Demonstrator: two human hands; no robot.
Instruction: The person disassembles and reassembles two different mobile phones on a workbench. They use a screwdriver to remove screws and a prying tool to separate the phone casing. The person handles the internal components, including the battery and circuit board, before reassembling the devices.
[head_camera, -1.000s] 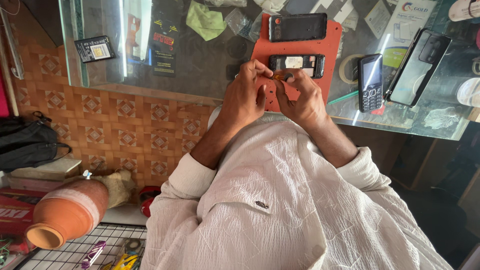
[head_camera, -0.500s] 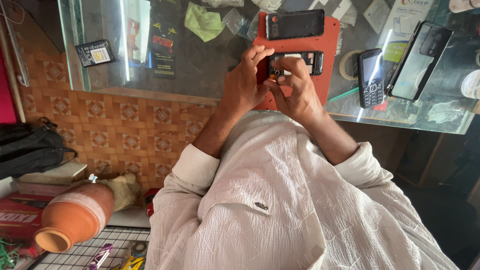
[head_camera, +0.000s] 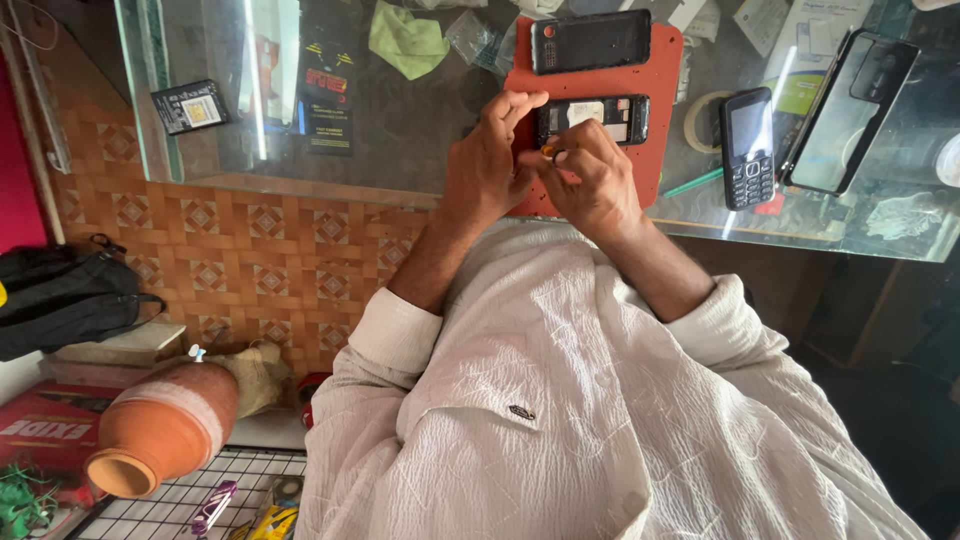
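Head camera looks straight down at a glass counter (head_camera: 400, 130) with a red mat (head_camera: 660, 110) on it. Both hands are bunched together at the near edge of that mat, right up against an opened phone (head_camera: 595, 118) with its back off, lying flat across the middle of the mat. Left hand (head_camera: 490, 170) is curled, fingertips reaching up to the phone's left end and touching it. Right hand (head_camera: 590, 180) is pinched shut on a small tool with an orange tip (head_camera: 549, 151), held just below the phone's lower left corner. Can't really tell if the tip is touching the phone or just beside it.

Other stuff: another dark phone (head_camera: 592, 41) lies at the far edge of the same mat. Off to the right of the mat, on the glass, sits a small keypad phone (head_camera: 747, 147), and past it a bigger smartphone (head_camera: 850, 110) lying tilted. A green cloth (head_camera: 407, 38) is further left on the counter, and a battery (head_camera: 190, 105) sits near the left edge. Down on the floor side there's a clay pot (head_camera: 160, 430) and a black bag (head_camera: 65, 295).
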